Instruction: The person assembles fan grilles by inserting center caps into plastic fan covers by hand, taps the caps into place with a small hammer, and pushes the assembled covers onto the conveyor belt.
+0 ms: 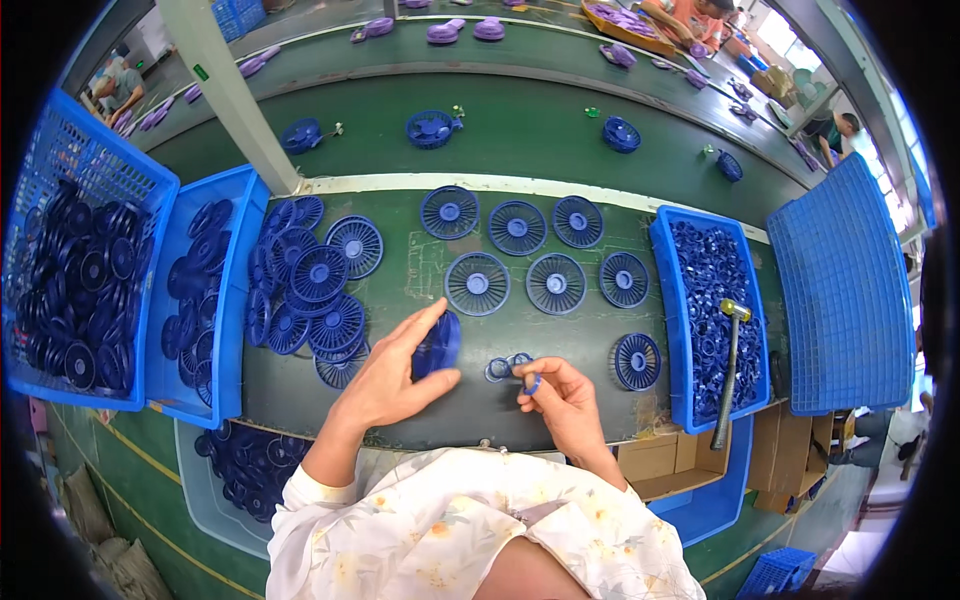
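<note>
Your left fingers (418,325) seem to hold a tilted blue grille (437,345). Your right fingers (550,370) pinch a small ring (533,384), beside loose rings (498,368).

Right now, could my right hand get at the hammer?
Probably yes: nothing covers the hammer, which overhangs the near edge of the blue bin, though your right hand holds a small blue ring.

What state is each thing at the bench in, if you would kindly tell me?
Left hand, gripping the tilted grille
Tilted grille, held on edge
Right hand, pinching a blue ring
Loose rings, lying on the bench
Spread grilles, lying flat, unstacked
Piled grilles, overlapping
Ring bin, open, filled
Hammer, resting across the ring bin
Cardboard box, open
</note>
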`<state>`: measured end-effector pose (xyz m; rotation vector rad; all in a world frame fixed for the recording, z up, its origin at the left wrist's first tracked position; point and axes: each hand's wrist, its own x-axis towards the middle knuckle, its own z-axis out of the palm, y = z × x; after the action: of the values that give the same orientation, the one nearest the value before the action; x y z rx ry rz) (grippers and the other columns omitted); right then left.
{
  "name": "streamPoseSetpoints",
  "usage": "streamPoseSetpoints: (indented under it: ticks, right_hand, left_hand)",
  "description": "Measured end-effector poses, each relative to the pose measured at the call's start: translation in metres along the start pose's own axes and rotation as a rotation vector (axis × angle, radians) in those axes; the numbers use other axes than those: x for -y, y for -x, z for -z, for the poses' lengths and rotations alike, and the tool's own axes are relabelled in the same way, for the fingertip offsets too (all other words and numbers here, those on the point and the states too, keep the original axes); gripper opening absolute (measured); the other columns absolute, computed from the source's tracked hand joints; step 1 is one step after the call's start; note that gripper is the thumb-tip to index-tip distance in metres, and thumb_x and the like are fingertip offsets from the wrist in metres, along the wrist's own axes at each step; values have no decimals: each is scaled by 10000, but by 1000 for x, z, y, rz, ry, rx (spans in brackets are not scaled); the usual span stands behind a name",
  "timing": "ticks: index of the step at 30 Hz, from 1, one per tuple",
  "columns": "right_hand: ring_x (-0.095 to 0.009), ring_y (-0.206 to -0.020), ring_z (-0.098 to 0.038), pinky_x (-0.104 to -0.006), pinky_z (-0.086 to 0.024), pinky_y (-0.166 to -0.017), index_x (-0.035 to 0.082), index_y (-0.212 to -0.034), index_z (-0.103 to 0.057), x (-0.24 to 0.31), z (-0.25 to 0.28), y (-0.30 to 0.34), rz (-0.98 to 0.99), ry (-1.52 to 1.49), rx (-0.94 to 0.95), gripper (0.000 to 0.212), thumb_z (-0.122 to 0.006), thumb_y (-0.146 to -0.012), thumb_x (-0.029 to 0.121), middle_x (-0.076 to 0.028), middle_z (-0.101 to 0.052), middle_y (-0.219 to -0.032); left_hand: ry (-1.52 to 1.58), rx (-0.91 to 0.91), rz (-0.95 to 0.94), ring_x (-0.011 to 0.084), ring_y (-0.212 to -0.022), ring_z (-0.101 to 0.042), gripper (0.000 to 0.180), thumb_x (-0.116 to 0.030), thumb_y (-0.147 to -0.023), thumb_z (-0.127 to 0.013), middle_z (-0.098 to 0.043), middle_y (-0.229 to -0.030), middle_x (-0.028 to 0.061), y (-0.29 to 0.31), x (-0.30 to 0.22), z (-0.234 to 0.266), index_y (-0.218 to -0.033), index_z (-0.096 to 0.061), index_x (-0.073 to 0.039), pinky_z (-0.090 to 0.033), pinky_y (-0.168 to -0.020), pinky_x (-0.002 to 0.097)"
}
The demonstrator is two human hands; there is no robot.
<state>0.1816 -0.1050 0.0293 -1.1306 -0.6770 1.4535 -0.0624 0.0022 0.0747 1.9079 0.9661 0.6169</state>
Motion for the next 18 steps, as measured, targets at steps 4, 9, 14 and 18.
streamPoseSetpoints:
  ticks: [4, 9, 14, 18]
  right_hand:
    - [-78, -813, -677, -222, -578, -695, 17, -1212, -698, 4, -5, -3, -10, 47, 13, 222, -658, -997, 54, -55, -719, -1084]
    - [-113, -910, -703, -255, -598, -815, 14, -1275, -676, 16, -12, 2, -13, -53, -25, 277, -638, -1002, 35, -55, -724, -1039]
    - [-120, -977, -694, -270, -578, -891, 0, -1301, -651, 12, -10, -1, 121, 107, -9, 317, -649, -983, 0, -54, -645, -1200]
    - [-120, -966, -696, -282, -581, -881, -16, -1244, -663, 14, -20, -4, 201, 107, -62, 296, -691, -949, -9, -66, -611, -1241]
  left_hand:
    - [690, -15, 216, 251, -1141, -670, 480, -278, -1085, -425, -672, -1245, 152, -4, 31, -30, -1386, -521, 83, -539, -995, 374]
    - [921, -90, 328, 249, -991, -731, 446, -348, -1109, -448, -697, -1147, 148, -11, 27, -63, -1265, -588, 46, -626, -868, 391]
    - [969, -92, 324, 257, -1025, -725, 394, -292, -1106, -468, -696, -1165, 152, -15, 18, -72, -1295, -577, 36, -624, -886, 408]
    - [1074, -88, 345, 242, -1052, -716, 347, -235, -1094, -490, -691, -1183, 146, -16, 18, -76, -1305, -574, 29, -626, -885, 404]
